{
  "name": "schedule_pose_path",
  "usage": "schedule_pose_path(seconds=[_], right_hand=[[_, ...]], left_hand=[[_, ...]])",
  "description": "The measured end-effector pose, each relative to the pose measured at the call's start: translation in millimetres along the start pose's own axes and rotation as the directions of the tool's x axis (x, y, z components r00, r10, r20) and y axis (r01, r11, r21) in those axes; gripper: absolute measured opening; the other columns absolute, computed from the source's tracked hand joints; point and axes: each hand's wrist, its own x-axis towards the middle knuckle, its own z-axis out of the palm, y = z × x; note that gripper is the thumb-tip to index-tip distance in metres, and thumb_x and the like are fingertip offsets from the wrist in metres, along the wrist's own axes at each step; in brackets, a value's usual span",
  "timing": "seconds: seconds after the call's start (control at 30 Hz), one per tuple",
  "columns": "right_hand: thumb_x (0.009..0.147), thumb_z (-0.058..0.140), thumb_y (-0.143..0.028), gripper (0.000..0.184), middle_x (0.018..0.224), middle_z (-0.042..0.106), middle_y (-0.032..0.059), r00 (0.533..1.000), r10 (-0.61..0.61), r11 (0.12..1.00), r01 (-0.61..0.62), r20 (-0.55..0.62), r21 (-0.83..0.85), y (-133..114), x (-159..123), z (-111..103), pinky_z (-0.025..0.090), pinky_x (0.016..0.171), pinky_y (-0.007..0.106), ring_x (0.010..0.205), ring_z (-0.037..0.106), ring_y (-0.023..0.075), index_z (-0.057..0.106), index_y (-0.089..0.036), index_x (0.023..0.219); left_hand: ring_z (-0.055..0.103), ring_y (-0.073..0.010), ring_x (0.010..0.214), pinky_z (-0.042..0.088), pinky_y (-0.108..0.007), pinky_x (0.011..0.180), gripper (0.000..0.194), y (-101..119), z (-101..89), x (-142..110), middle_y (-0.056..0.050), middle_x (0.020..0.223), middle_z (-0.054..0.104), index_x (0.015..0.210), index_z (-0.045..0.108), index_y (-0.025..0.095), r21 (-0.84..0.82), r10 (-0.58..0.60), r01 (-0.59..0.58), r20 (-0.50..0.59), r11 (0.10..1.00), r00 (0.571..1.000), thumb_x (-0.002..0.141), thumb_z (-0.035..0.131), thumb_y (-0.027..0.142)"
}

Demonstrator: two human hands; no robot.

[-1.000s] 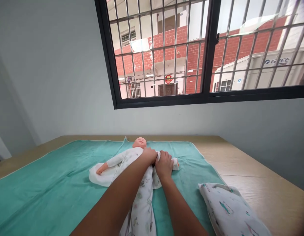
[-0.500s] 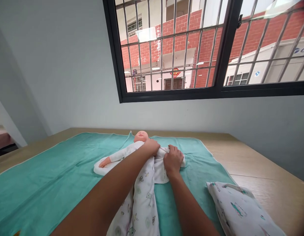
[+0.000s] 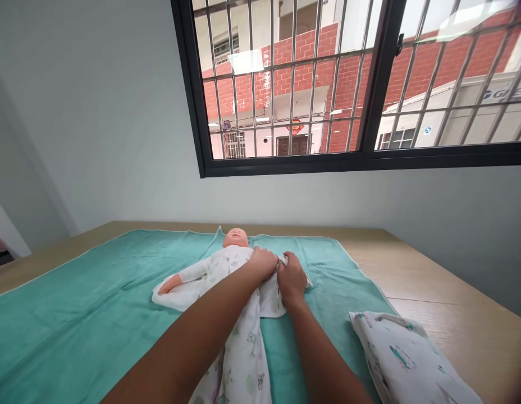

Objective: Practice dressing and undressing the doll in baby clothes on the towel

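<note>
Left hand (image 3: 264,262) and right hand (image 3: 291,277): both grips narrow, side by side, holding the printed baby garment (image 3: 251,339) at its sleeve. Baby doll (image 3: 236,238) lies face-up beneath, head just beyond left grip. Advisable: steady the shoulder, ease cloth without twisting the arm.

Grey-blue lettering (image 3: 505,94) on pale wall (image 3: 465,120) outside, seen through right window pane: capital "G" first, "E" further along, rest broken up by bars; blue logo just before "G". Small blue-and-white sign (image 3: 428,130), lower on same wall: mark too small to read. Red diamond-shaped door decoration (image 3: 295,127): characters illegible.
</note>
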Motion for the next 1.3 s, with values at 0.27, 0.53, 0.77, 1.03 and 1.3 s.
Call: schedule_pose_path(seconds=[0.27, 0.53, 0.77, 1.03, 1.3], right_hand=[[0.085, 0.043, -0.015, 0.036, 0.113, 0.066, 0.0089, 0.999, -0.019, 0.999, 0.020, -0.031, 0.037, 1, -3, -1, 0.036, 0.085, 0.030, 0.104, 0.059, 0.0231, 0.060, -0.016, 0.116], [0.083, 0.038, -0.017, 0.033, 0.094, 0.069, 0.0048, 0.979, 0.205, 0.956, -0.200, 0.000, 0.216, 0, 1, -9, 0.033, 0.067, 0.027, 0.084, 0.059, 0.0214, 0.064, -0.022, 0.103], [0.078, 0.039, -0.018, 0.033, 0.090, 0.068, 0.0043, 0.968, 0.247, 0.907, -0.244, 0.036, 0.344, 4, 2, -9, 0.034, 0.065, 0.026, 0.081, 0.057, 0.0207, 0.066, -0.022, 0.097], [0.074, 0.043, -0.020, 0.029, 0.095, 0.069, 0.0062, 0.959, 0.283, 0.820, -0.260, 0.034, 0.511, 11, 6, -6, 0.041, 0.071, 0.026, 0.087, 0.060, 0.0218, 0.064, -0.020, 0.094], [0.078, 0.042, -0.021, 0.032, 0.094, 0.069, 0.0060, 0.967, 0.240, 0.913, -0.255, 0.085, 0.319, 11, 7, -2, 0.040, 0.072, 0.028, 0.087, 0.061, 0.0229, 0.064, -0.020, 0.102]], left_hand=[[0.060, -0.0315, 0.108, 0.043, -0.045, 0.088, 0.029, -14, -6.2, -4, -0.019, 0.118, 0.065, 0.118, 0.062, 0.014, 0.015, -0.021, 0.021, -0.012, 1.000, 1.000, 0.091, 0.052, 0.021], [0.060, -0.0318, 0.109, 0.046, -0.044, 0.087, 0.029, -29, -22.3, -16, -0.020, 0.116, 0.065, 0.115, 0.063, 0.015, 0.048, -0.034, 0.033, 0.020, 0.998, 0.999, 0.088, 0.060, 0.025], [0.061, -0.0290, 0.108, 0.048, -0.039, 0.085, 0.032, -46, -19.6, -17, -0.016, 0.113, 0.066, 0.111, 0.061, 0.016, 0.054, -0.080, 0.078, 0.051, 0.996, 0.995, 0.085, 0.066, 0.035], [0.061, -0.0301, 0.106, 0.049, -0.040, 0.083, 0.030, -55, -15.5, -22, -0.015, 0.114, 0.065, 0.109, 0.059, 0.015, 0.003, -0.081, 0.081, -0.025, 0.997, 0.996, 0.089, 0.060, 0.038], [0.064, -0.0237, 0.098, 0.049, -0.032, 0.076, 0.031, -54, -20.0, -30, -0.010, 0.113, 0.066, 0.106, 0.056, 0.018, -0.088, -0.123, 0.113, -0.112, 0.990, 0.986, 0.093, 0.052, 0.046]])
